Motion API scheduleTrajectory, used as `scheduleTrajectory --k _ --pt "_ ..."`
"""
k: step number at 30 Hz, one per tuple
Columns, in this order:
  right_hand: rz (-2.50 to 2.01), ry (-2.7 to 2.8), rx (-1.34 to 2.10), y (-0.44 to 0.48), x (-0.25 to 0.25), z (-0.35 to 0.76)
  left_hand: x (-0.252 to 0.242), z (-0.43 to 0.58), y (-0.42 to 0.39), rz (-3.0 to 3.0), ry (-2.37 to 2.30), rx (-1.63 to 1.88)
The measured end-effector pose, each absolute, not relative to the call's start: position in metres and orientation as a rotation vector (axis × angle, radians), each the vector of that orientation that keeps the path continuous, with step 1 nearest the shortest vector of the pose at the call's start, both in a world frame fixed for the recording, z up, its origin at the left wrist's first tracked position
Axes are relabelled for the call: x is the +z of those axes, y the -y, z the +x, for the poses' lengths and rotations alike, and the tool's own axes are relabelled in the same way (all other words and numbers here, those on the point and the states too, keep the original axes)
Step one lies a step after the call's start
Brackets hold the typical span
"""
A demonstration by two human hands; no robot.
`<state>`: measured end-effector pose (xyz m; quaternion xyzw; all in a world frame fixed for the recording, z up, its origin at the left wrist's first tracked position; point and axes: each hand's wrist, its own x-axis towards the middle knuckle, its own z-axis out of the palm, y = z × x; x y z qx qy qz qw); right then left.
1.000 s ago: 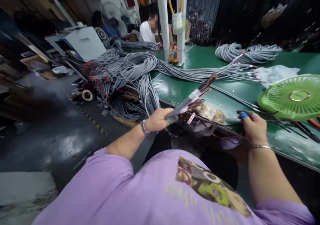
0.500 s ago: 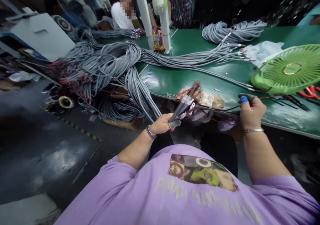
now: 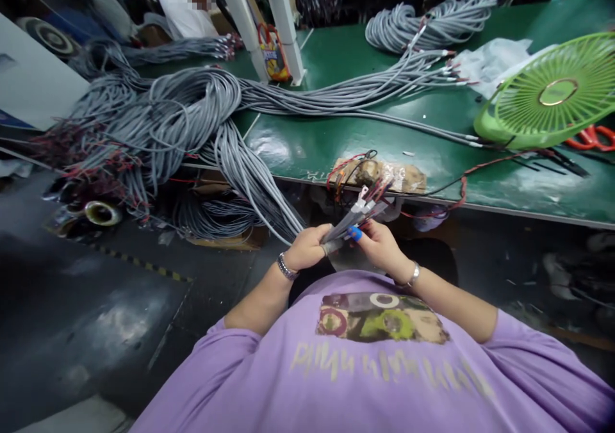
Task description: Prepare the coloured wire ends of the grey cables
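My left hand (image 3: pixel 307 248) is closed round a small bundle of grey cable ends (image 3: pixel 353 218) with red and black wires and white tags, pointing up toward the table edge. My right hand (image 3: pixel 377 244), with a blue cover on one fingertip, is closed on the same bundle just beside the left hand. Both hands sit in front of my purple shirt, below the green table's front edge (image 3: pixel 432 197). A red and black wire (image 3: pixel 461 183) trails from the bundle along that edge.
A big heap of grey cables (image 3: pixel 192 119) spills off the table's left end to the floor. A green fan (image 3: pixel 552 97), orange-handled scissors (image 3: pixel 593 138), a plastic bag (image 3: pixel 494 58), a taped packet (image 3: pixel 384 173) and another cable coil (image 3: pixel 427 20) lie on the table. A person in white sits at the far end.
My right hand left the table edge by the fan and came left to the bundle held by my left hand. The view tilted down and right.
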<state>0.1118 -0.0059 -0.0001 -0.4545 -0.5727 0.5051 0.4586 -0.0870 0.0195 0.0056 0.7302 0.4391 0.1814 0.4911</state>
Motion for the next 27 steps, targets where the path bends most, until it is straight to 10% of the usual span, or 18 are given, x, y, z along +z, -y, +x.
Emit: scheduleTrajectory --k 27 --pt "-0.971 1.802 1.06 0.011 -0.001 0.133 -0.014 -0.087 -0.006 2.578 -1.186 0.254"
